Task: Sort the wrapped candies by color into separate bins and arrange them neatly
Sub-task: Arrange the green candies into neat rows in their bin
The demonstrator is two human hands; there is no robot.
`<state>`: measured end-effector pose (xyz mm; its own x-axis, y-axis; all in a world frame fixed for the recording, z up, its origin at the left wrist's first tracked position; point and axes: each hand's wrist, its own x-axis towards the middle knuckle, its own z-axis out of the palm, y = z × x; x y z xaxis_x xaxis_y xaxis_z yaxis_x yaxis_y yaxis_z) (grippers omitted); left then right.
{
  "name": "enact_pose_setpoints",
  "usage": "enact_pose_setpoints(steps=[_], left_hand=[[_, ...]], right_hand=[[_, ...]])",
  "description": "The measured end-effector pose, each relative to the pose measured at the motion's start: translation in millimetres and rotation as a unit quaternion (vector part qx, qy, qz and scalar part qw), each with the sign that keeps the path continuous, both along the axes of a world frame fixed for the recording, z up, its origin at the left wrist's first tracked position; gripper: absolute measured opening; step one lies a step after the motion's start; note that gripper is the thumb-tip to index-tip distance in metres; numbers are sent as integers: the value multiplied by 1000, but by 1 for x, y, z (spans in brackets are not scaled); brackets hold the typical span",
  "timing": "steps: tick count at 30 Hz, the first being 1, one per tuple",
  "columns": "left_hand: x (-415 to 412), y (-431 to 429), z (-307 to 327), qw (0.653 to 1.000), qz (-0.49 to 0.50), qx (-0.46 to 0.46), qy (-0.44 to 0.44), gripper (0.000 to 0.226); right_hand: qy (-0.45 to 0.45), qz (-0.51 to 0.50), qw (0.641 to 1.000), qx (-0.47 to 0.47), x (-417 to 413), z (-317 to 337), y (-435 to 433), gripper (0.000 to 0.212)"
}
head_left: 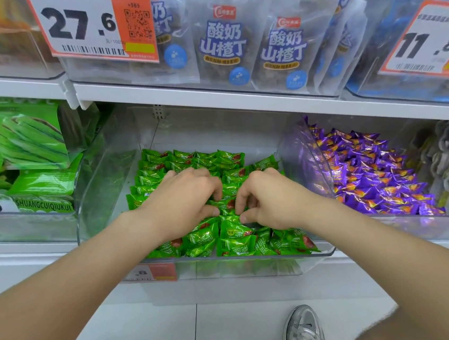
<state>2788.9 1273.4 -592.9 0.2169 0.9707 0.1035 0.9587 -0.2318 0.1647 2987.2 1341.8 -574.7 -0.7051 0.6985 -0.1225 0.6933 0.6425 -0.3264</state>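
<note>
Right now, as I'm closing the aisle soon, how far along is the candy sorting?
Done: green candies sit in the middle bin, purple candies in the right bin, no strays visible. In hand: the left hand and right hand pinch green candies mid-bin. Left: back rows look neat, but the front ones lie jumbled and need lining up.

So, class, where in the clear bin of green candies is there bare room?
Bare floor shows at the back of the clear plastic bin, between the rear row of green wrapped candies and the back wall. The front is crowded, where the left hand and right hand work.
</note>
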Motion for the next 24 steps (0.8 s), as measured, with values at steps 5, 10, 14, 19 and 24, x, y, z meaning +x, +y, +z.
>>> enact_pose_setpoints(steps=[5,10,14,19,24], left_hand=[[3,2,-1,1000,-9,-7,1,19],[8,7,-1,998,-24,-50,-20,32],[9,15,-2,996,-37,-58,-63,35],[11,18,2,992,-18,-72,-105,31],[7,13,9,989,5,-70,-127,27]], right_hand=[[5,-14,1000,2,1,2,-3,17],[22,-45,999,-11,0,-2,-4,34],[28,-60,998,-4,2,-2,-7,34],[40,-79,996,-7,0,-7,-9,24],[51,-84,995,-35,-1,-6,-9,27]])
